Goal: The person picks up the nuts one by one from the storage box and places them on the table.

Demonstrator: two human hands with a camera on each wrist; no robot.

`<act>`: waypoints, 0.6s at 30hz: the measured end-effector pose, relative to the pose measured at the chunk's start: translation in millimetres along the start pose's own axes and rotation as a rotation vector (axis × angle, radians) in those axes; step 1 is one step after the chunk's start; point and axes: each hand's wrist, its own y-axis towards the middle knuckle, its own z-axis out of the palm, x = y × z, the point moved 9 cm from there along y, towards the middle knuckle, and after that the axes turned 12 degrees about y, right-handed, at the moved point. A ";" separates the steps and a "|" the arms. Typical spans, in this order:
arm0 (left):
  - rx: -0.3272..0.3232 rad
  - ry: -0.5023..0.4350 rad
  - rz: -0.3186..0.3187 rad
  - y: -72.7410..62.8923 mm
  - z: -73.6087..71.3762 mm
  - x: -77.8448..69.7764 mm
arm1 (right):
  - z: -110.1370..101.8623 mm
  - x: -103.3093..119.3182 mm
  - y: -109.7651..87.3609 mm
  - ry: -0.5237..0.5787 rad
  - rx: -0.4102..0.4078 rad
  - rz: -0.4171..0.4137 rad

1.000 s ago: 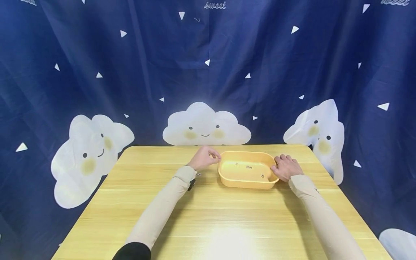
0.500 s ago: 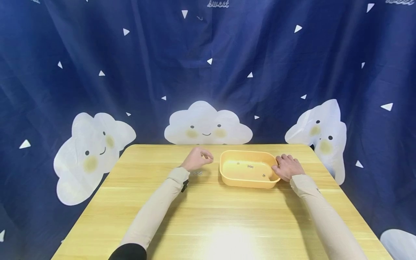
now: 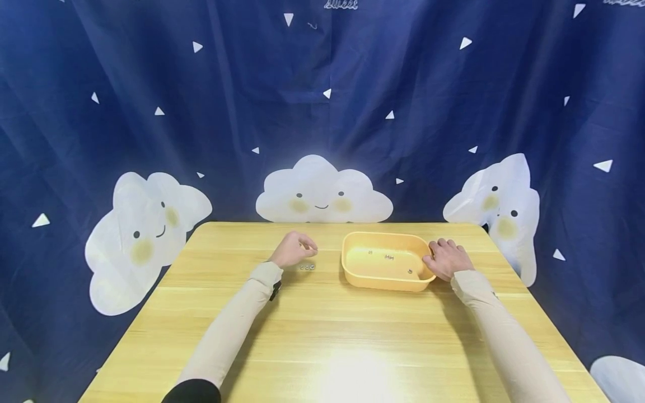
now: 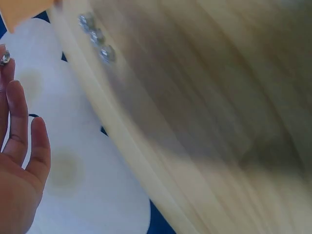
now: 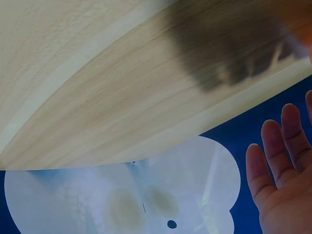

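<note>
My left hand (image 3: 294, 249) is above the table, left of a yellow plastic basin (image 3: 385, 284). Between its fingertips it pinches a small silver nut (image 4: 6, 57), seen at the left edge of the left wrist view. Below that hand, a short row of three similar nuts (image 4: 96, 36) lies on the table. Several more nuts (image 3: 389, 257) are scattered on the basin's floor. My right hand (image 3: 450, 259) holds the basin's right end, thumb over the rim and fingers outside. In the right wrist view its fingers (image 5: 273, 151) show, the thumb does not.
The light wooden table (image 3: 322, 336) has rounded far corners. A dark blue curtain (image 3: 322, 129) with white clouds hangs right behind its back edge. Bright glare lies on the near middle of the tabletop.
My left hand has moved left, away from the basin's left rim, uncovering the row of nuts on the table. The right hand stays at the basin, and the head view has shifted slightly.
</note>
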 end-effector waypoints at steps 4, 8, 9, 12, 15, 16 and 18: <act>0.002 0.026 -0.025 -4.5 -2.1 14.0 | 0.1 -0.5 0.6 0.003 -0.001 -0.003; 0.005 0.041 -0.036 -10.1 -5.0 26.0 | -1.1 1.9 0.8 0.003 0.008 -0.003; 0.005 0.044 -0.037 -11.7 -5.9 28.0 | -1.6 2.5 0.9 0.003 0.010 -0.002; 0.000 0.052 -0.034 -14.8 -7.6 34.5 | -2.3 3.8 0.9 0.004 0.019 0.004; -0.002 0.054 -0.052 -18.0 -7.6 42.3 | -2.4 4.7 0.4 0.004 0.025 0.004; 0.001 0.055 -0.060 -18.8 -6.6 45.0 | -2.1 4.7 0.3 0.004 0.026 0.003; 0.011 0.061 -0.075 -20.3 -4.1 49.8 | -1.7 4.2 0.0 0.005 0.024 0.004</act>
